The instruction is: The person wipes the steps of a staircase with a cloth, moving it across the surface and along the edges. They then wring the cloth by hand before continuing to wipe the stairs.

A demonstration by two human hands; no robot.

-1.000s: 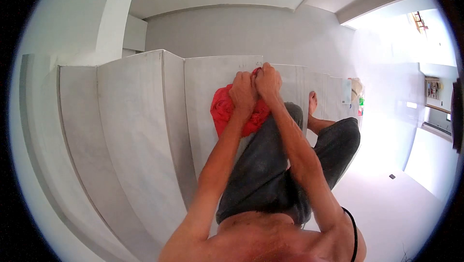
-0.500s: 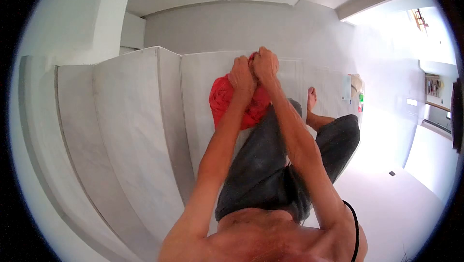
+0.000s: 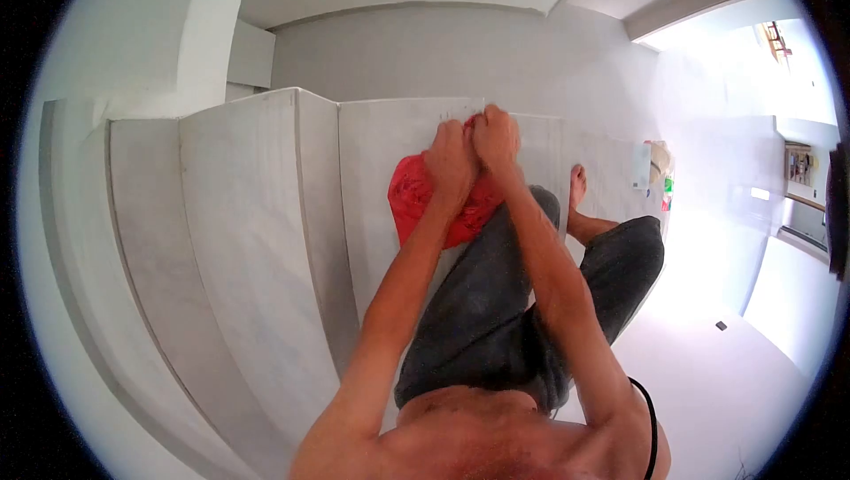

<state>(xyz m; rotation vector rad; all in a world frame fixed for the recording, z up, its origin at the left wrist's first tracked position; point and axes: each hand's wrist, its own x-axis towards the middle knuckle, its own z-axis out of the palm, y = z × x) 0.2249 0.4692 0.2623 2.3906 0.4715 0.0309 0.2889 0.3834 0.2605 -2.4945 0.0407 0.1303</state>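
Cord (image 3: 651,427), thin, black and smooth, curves by the right upper arm at the near edge. Past it, trousers (image 3: 478,303) of dark grey, matte fabric hang in loose creases over the bent legs.

Beyond the lap, the left hand (image 3: 453,159) and right hand (image 3: 497,139) are side by side, fingers curled tight, gripping a bunched end of a red cloth (image 3: 413,201). Its wrinkled, rounded mass spreads beneath the hands and left wrist, over the pale stair tread (image 3: 381,135); it looks thin and pliant. The step in hand appears to be working that gathered end between the fingers. Any move from this hold would call for both hands to keep their pinch, since the limp folds could slip loose; the fingertips are too hidden to tell more.

Off to the left, broad steps (image 3: 243,192) have flat, faintly veined, stone-like faces and straight edges. Farther along to the right, a bare foot (image 3: 578,186) rests on a lower step, short of a rounded beige item (image 3: 660,161).
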